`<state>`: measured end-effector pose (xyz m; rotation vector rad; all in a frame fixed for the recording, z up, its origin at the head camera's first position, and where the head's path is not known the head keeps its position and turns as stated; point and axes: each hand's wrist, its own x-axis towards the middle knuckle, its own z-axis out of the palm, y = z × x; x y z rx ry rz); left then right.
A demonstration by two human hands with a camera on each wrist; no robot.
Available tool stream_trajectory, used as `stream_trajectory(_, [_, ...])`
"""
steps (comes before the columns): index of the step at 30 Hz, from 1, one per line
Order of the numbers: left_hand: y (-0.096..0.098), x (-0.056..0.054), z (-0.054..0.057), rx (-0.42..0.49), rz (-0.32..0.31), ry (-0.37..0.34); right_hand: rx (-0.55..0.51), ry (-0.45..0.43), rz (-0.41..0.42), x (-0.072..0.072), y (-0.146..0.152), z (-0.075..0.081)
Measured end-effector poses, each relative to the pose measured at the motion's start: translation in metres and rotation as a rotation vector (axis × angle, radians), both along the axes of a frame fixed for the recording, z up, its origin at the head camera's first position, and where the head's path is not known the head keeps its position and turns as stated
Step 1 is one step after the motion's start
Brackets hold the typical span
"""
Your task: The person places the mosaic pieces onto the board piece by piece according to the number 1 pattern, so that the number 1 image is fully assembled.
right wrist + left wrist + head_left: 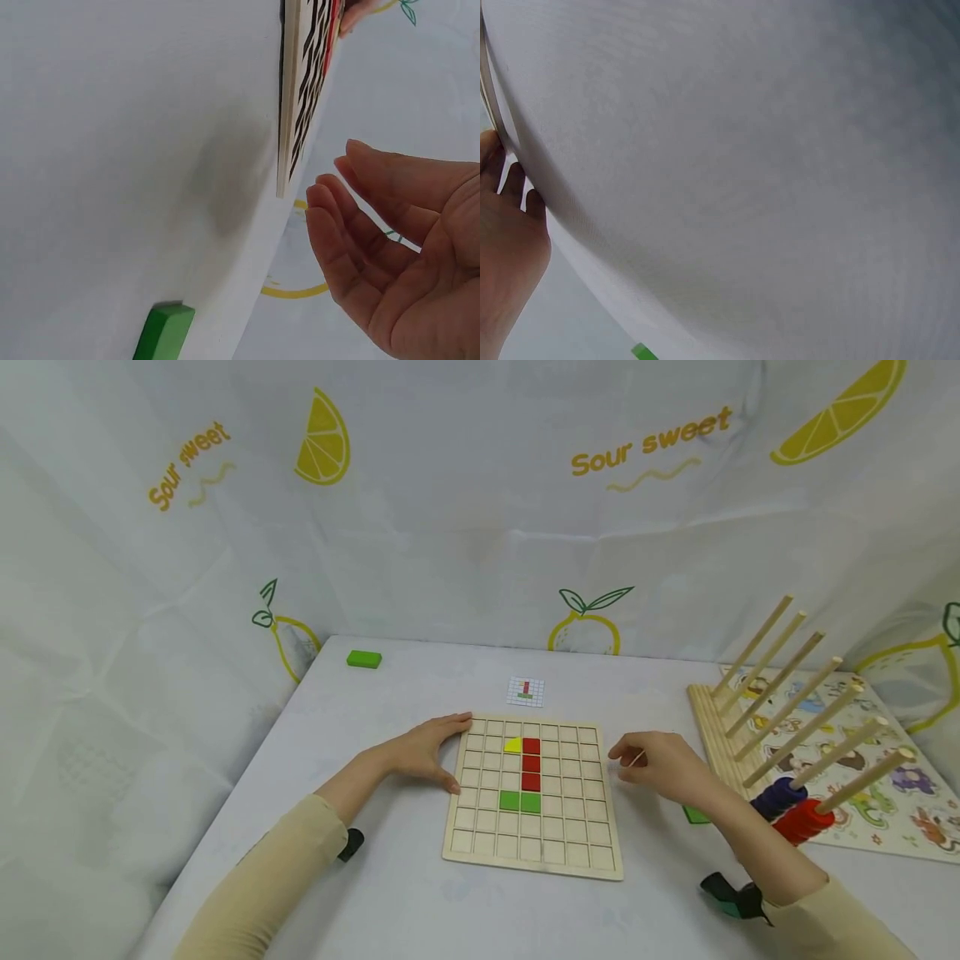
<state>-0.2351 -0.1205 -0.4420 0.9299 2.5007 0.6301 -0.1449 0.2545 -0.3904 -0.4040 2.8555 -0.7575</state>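
A square wooden grid board [573,831] lies on the table. In its cells are a yellow curved-edge tile [513,745], three red tiles [531,764] in a column and two green tiles [509,800] side by side. My left hand [420,752] rests against the board's left edge, thumb and fingers spread apart. Just off the right edge, my right hand [663,764] hovers above the table, fingers loosely bent. Nothing shows between its thumb and fingers in the right wrist view, where a green block [166,334] lies below; the forearm partly covers that block in the head view.
Behind the board lies a small printed grid card [525,692]. Another green block [364,659] is at the back left. On the right stands a wooden peg rack [701,706] with navy rings [780,797] and red rings [802,822], beside an animal picture board [900,814].
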Motion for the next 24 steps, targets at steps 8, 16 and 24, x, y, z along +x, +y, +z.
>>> stream_trajectory(8, [-0.001, 0.001, 0.001, -0.001, 0.008, -0.007, 0.044, -0.047, -0.062, 0.003, 0.016, -0.003])
stream_trajectory(16, [0.0, 0.001, 0.0, -0.004, -0.001, -0.005, 0.136, -0.168, -0.075, 0.006, 0.027, -0.006])
stream_trajectory(24, [0.0, 0.0, 0.0, -0.009, 0.005, -0.001, 0.208, -0.269, -0.035, 0.014, 0.036, -0.011])
